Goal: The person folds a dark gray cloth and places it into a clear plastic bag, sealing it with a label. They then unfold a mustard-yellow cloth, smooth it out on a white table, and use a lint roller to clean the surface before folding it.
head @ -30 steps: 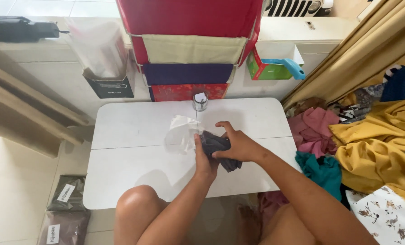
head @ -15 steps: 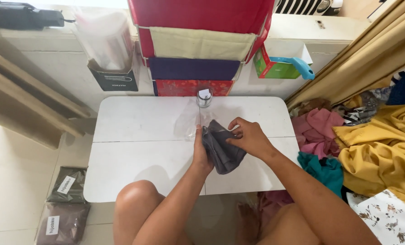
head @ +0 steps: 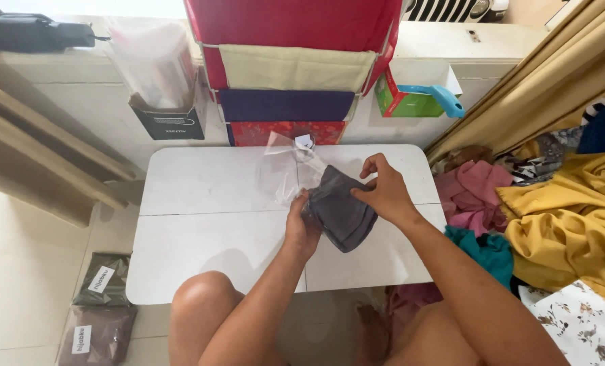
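Head view looking straight down: both hands are up over the white folding surface (head: 200, 203) with a folded dark grey cloth (head: 341, 211) between them. Left hand (head: 301, 227) has a closed grip on the cloth's lower left edge, and it looks like it's also pinching the clear plastic bag (head: 285, 169) that sticks up from that side. Right hand (head: 384, 193) is clamped on the cloth's upper right edge, fingers curled over the top. Just behind the bag there's a small clear jar (head: 305, 144) near the surface's far edge. Past that, a stack of red, beige and purple fabric bins (head: 289, 68) against the wall, a green tissue box (head: 407, 102) beside it. Off to the right, a messy pile of clothes (head: 553, 210), yellow and pink mostly. Two packaged dark items (head: 102, 305) on the floor at left.
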